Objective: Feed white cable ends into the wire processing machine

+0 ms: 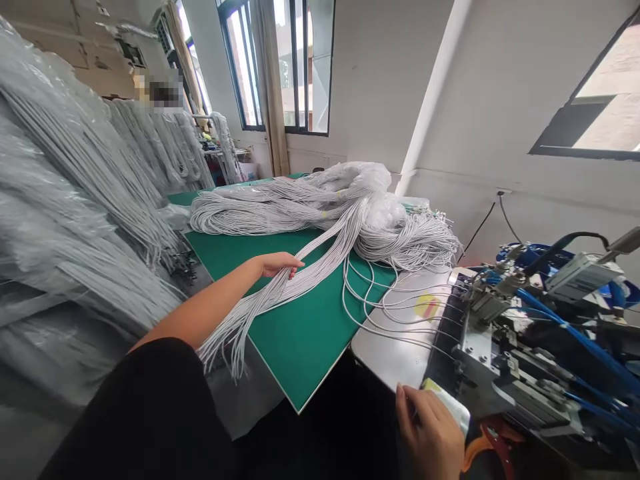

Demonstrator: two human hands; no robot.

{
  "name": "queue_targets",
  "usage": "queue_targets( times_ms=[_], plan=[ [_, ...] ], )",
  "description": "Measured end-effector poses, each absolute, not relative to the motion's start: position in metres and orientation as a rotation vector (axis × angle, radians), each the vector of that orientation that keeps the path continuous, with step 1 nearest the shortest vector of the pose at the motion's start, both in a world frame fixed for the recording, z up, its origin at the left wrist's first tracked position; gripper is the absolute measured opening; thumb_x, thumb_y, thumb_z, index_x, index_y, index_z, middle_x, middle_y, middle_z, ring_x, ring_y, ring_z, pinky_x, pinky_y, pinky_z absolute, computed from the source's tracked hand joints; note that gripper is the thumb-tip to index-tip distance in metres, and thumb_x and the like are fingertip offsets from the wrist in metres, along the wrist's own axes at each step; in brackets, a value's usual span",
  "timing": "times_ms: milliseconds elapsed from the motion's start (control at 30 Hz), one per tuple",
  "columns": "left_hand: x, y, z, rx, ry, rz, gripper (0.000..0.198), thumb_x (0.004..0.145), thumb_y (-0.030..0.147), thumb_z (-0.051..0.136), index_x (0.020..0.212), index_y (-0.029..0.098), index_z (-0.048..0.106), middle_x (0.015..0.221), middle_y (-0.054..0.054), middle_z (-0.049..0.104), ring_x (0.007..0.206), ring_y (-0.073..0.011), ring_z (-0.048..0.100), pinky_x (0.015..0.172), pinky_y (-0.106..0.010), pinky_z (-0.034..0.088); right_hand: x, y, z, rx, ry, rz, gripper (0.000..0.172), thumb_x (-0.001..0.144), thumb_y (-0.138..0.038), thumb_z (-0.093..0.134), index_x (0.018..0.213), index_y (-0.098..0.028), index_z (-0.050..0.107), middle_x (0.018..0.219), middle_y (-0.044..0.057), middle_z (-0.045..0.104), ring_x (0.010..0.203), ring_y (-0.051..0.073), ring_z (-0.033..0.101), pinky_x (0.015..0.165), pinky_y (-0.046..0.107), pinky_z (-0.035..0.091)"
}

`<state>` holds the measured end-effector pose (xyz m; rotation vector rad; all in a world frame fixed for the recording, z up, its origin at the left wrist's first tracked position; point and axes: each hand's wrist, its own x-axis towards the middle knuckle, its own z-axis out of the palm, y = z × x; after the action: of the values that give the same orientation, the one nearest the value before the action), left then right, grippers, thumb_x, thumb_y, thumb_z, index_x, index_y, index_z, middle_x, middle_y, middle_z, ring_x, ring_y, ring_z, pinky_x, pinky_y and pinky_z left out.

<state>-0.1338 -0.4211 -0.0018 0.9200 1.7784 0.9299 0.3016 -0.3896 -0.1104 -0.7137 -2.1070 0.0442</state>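
Observation:
My left hand point(277, 264) reaches out over the green mat point(300, 333) and closes its fingers on a bundle of grey cords point(260, 300) whose loose ends hang off the mat's near edge. The bundle runs back to a big pile of grey cords point(310, 203) at the far end of the mat. My right hand point(430, 433) sits low at the front of the metal plate point(395, 353), fingers curled on a small white and yellow piece point(450, 403) beside the machine point(525, 333). Single cords point(390, 300) loop across the plate into the machine.
Racks of bagged grey cords point(75, 200) fill the left side. The machine has blue tubes point(575, 333) and grey parts on the right. A plastic bag point(360, 177) lies on the pile. Windows point(280, 67) stand behind, a person's blurred head far left.

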Motion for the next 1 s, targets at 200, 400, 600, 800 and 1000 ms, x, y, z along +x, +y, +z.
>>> queue_targets(
  times_ms=[200,400,600,800,1000],
  plan=[
    [-0.135,-0.486,-0.01,0.878,1.608,0.9,0.041,0.058,0.044,0.084,0.066,0.016,0.054,0.059,0.002,0.055,0.061,-0.0126,0.058,0.066,-0.028,0.051,0.305,-0.389,-0.115,-0.748,-2.112,0.107,0.025,0.091,-0.032,0.056,0.075,-0.016,0.067,0.064,0.003,0.063,0.055,0.012,0.056,0.057,0.025,0.04],
    [-0.145,-0.493,0.06,0.842,1.669,1.031,0.033,0.064,0.033,0.083,0.072,0.013,0.059,0.055,0.003,0.052,0.049,-0.0065,0.048,0.05,-0.021,0.045,0.305,-0.388,-0.112,-0.716,-2.112,0.083,0.022,0.088,-0.031,0.061,0.072,-0.016,0.066,0.063,0.002,0.064,0.056,0.013,0.058,0.057,0.025,0.04],
    [-0.139,-0.507,0.125,0.902,1.795,0.81,0.032,0.07,0.034,0.079,0.062,0.014,0.056,0.053,0.001,0.055,0.048,-0.0076,0.052,0.049,-0.02,0.044,0.302,-0.385,-0.116,-0.745,-2.086,0.014,0.022,0.087,-0.031,0.062,0.073,-0.015,0.066,0.065,0.003,0.066,0.059,0.014,0.06,0.057,0.024,0.041],
    [-0.123,-0.53,0.104,0.818,1.803,0.712,0.037,0.065,0.039,0.082,0.055,0.015,0.057,0.055,-0.004,0.059,0.053,-0.0151,0.059,0.052,-0.026,0.049,0.305,-0.384,-0.12,-0.809,-2.089,0.07,0.027,0.088,-0.036,0.059,0.072,-0.017,0.068,0.067,0.003,0.067,0.059,0.015,0.061,0.058,0.025,0.042],
    [-0.114,-0.553,0.113,0.909,1.804,0.753,0.03,0.067,0.039,0.079,0.059,0.016,0.06,0.058,-0.004,0.061,0.065,-0.0205,0.066,0.06,-0.028,0.053,0.303,-0.387,-0.114,-0.872,-2.084,0.089,0.033,0.09,-0.042,0.054,0.072,-0.017,0.067,0.065,0.004,0.066,0.058,0.016,0.06,0.055,0.026,0.041]
  ],
)
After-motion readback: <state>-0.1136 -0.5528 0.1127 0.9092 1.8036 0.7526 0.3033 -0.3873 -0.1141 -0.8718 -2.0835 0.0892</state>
